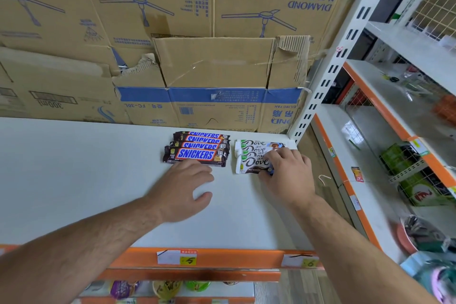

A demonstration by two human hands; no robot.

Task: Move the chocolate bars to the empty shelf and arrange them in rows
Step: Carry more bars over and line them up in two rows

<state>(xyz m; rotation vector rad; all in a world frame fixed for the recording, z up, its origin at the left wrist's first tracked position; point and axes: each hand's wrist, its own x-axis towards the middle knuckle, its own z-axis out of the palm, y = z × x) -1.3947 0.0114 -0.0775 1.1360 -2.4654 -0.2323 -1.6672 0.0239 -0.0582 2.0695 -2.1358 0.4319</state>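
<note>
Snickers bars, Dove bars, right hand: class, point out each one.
Snickers bars [196, 154], head view, logo of the front bar.
Dove bars [251, 162], head view, front wrapper's lettering.
right hand [288, 173], head view, back of the hand.

snickers bars [197, 149] stacked in a row on shelf [74, 168], toward its back right; dove bars [254, 155] just right of them; cardboard boxes [197, 57] behind; left hand [182, 190] before snickers; right hand [288, 173] on dove bars
</note>
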